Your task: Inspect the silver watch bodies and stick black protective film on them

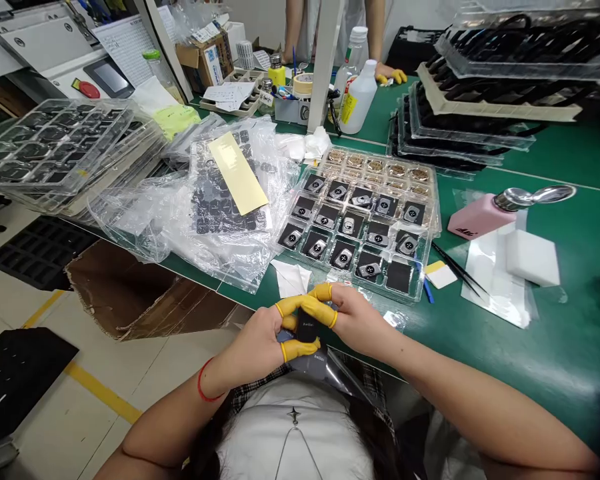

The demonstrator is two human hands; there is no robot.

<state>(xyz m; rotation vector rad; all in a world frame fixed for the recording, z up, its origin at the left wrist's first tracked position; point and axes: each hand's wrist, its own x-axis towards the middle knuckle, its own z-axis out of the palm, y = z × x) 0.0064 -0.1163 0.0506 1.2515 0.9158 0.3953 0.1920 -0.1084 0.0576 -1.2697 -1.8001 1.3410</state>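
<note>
The left hand (263, 338) pinches a small black piece (307, 328) just off the bench's (455, 347) near edge, above a dark film (325, 367); the right hand (349, 310) meets its top, grip unclear; slick finger covers (300, 349) could let it drop past that edge.

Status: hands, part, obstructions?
Left hand grips dark piece marked "hello"; right hand at its top edge. Dark printed sheet below. White wipe beyond on green bench, apart from piece.
</note>
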